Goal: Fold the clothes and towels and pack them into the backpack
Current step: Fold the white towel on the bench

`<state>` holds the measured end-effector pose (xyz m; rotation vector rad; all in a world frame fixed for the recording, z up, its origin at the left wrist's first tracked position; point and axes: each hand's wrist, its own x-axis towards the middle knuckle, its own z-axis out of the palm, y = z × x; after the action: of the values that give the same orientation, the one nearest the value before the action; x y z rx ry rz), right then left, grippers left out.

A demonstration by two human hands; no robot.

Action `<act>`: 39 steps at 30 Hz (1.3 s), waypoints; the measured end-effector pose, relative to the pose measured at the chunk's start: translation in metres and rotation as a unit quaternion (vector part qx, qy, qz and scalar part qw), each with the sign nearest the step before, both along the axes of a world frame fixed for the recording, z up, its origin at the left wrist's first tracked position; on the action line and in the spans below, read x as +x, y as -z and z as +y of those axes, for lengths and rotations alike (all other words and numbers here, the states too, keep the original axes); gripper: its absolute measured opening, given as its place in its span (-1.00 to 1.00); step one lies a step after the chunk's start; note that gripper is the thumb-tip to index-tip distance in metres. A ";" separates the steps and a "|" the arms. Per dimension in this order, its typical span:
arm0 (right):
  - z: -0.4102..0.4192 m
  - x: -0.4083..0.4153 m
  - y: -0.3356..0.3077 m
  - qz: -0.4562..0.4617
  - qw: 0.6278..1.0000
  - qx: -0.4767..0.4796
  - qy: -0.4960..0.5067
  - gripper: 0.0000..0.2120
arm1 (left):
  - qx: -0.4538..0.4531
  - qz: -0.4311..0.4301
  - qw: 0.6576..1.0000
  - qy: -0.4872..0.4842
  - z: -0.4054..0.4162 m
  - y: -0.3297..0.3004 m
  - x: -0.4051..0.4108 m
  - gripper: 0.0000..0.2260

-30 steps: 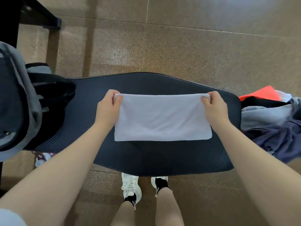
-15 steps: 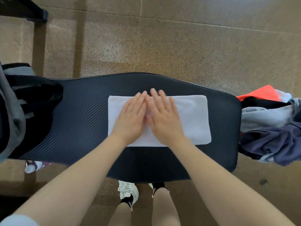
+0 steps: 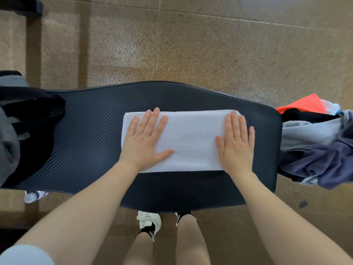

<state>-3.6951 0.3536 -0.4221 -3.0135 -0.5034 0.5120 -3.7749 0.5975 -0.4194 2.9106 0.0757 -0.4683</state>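
A folded white towel (image 3: 188, 140) lies flat at center frame on a dark ribbed padded bench (image 3: 91, 131); the left hand (image 3: 145, 139) presses its left end and the right hand (image 3: 236, 144), w/ a gold ring, presses its right end, both palms down w/ fingers straight and spread, gripping nothing. No brand, label or writing is readable anywhere. A grey-and-black backpack (image 3: 17, 127) is cut off at the left edge, a pile of clothes (image 3: 317, 148) in orange, black, grey and navy is cut off at the right edge w/ separate items hard to tell apart, and white sneakers (image 3: 150, 222) at bottom center are partly hidden by the bench.
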 end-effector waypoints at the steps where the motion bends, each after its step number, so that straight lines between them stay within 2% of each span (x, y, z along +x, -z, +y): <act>1: -0.004 -0.002 -0.002 0.015 1.000 0.002 0.023 -0.40 | -0.002 0.004 1.000 -0.004 -0.001 0.000 0.001 -0.23; 6: -0.002 -0.004 -0.009 0.058 0.996 0.016 0.062 -0.40 | 0.016 0.041 0.999 -0.019 -0.006 -0.005 0.003 -0.21; 8: -0.002 0.002 -0.021 0.089 0.989 0.076 0.090 -0.44 | 0.020 0.057 0.998 -0.036 -0.009 -0.011 0.007 -0.23; 11: -0.004 0.001 -0.040 0.090 0.963 0.148 0.205 -0.53 | -0.019 0.042 0.996 -0.074 -0.021 -0.019 0.011 -0.32; 13: -0.006 -0.006 -0.046 0.090 0.946 0.143 0.275 -0.59 | -0.045 0.009 0.998 -0.040 -0.038 -0.023 0.012 -0.41; 16: -0.006 -0.015 -0.045 0.107 0.942 0.113 0.296 -0.58 | -0.046 -0.019 0.997 0.059 -0.070 -0.020 0.016 -0.45; 21: 0.004 -0.014 -0.038 0.133 0.919 0.088 0.361 -0.47 | -0.037 0.052 0.994 0.091 -0.102 -0.013 0.020 -0.28; 23: 0.006 -0.010 -0.038 0.155 0.881 0.144 0.424 -0.46 | -0.018 0.051 0.995 0.087 -0.104 -0.007 0.019 -0.26; 25: 0.005 -0.006 -0.046 0.202 0.791 0.269 0.511 -0.54 | -0.009 0.072 0.994 0.082 -0.104 -0.009 0.020 -0.24; 26: 0.003 -0.005 -0.050 0.226 0.757 0.309 0.529 -0.65 | -0.006 0.077 0.994 0.079 -0.105 -0.011 0.021 -0.22; 27: 0.002 -0.005 -0.056 0.247 0.750 0.327 0.519 -0.76 | -0.009 0.084 0.993 0.080 -0.106 -0.014 0.023 -0.22; 29: 0.004 -0.005 -0.068 0.256 0.779 0.344 0.458 -0.86 | -0.064 0.110 0.990 0.058 -0.104 -0.026 0.028 -0.30; 30: 0.007 -0.007 -0.074 0.242 0.806 0.350 0.412 -0.80 | -0.162 0.127 0.979 0.002 -0.104 -0.033 0.030 -0.39; 31: 0.011 -0.010 -0.082 0.228 0.834 0.353 0.356 -0.70 | -0.303 0.137 0.938 -0.100 -0.103 -0.044 0.034 -0.48; 32: 0.018 -0.013 -0.091 0.222 0.858 0.351 0.302 -0.60 | -0.445 0.131 0.858 -0.220 -0.101 -0.059 0.039 -0.56; 33: 0.026 -0.017 -0.098 0.223 0.876 0.345 0.254 -0.51 | -0.539 0.121 0.767 -0.327 -0.096 -0.073 0.042 -0.63; 34: 0.034 -0.021 -0.103 0.228 0.891 0.330 0.213 -0.45 | -0.587 0.112 0.692 -0.405 -0.090 -0.084 0.045 -0.71; 35: 0.043 -0.026 -0.106 0.232 0.906 0.306 0.179 -0.41 | -0.598 0.109 0.666 -0.432 -0.084 -0.088 0.044 -0.74; 36: 0.052 -0.030 -0.107 0.235 0.916 0.288 0.153 -0.40 | -0.602 0.111 0.658 -0.439 -0.079 -0.092 0.042 -0.75; 39: 0.075 -0.040 -0.105 0.268 0.922 0.264 0.098 -0.45 | -0.561 0.093 0.704 -0.425 -0.067 -0.089 0.027 -0.76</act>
<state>-3.7355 0.4289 -0.3173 -2.2483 -0.2389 0.9586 -3.7480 0.5304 -0.3303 1.3731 0.7976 -0.3946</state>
